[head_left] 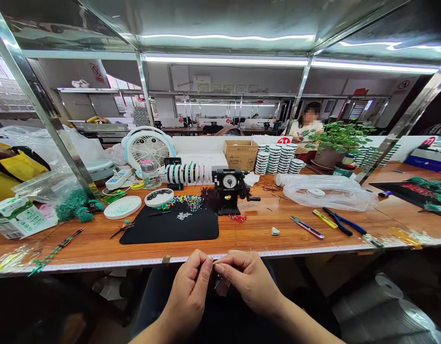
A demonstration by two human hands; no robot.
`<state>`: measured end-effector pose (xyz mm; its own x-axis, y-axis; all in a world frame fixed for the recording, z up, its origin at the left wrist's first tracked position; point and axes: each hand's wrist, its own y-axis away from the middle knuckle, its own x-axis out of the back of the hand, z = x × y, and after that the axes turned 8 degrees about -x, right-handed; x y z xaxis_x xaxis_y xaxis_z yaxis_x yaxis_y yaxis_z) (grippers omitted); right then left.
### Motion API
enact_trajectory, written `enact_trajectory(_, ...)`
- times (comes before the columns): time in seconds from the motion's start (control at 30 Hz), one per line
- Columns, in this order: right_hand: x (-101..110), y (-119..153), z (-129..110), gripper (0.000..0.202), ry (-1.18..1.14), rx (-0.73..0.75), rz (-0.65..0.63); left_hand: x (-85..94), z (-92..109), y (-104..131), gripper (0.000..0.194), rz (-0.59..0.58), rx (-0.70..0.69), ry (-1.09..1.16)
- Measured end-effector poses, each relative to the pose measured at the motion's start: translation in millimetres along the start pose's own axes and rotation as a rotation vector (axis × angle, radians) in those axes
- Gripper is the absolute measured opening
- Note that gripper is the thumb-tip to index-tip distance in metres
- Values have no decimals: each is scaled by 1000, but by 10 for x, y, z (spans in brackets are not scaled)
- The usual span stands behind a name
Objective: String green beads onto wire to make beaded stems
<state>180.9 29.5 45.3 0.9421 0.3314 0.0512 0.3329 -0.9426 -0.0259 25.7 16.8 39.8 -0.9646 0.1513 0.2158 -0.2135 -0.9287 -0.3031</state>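
Observation:
Both my hands meet just below the table's front edge, thumbs and forefingers pinched close together. My left hand (193, 289) and my right hand (247, 282) are closed on a small dark piece with green thread (216, 284), which hangs between them and is mostly hidden by the fingers. Beyond them lies a black mat (170, 228) with coloured beads (192, 202) and small silvery pieces (183, 216). A black hand-cranked winder (228, 191) stands behind the mat's right end, with several thread spools (188, 173) to its left.
Pliers (340, 222), a yellow cutter (324, 219) and tweezers (306, 227) lie right of centre. White dishes (122, 207), green thread bundles (71, 203) and a fan (148, 148) stand left. A plastic bag (324, 191) and potted plant (328, 155) are right; a person (306, 126) sits behind.

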Motion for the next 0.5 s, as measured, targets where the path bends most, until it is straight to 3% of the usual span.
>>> enact_trajectory(0.3,2,30,-2,24,-73,-2,-60,-11,-6,-5,26,-15,31,68)
enact_trajectory(0.5,-21,20,-51,22,-134,-36,-24,-24,-4,-5,27,-12,-5,-3)
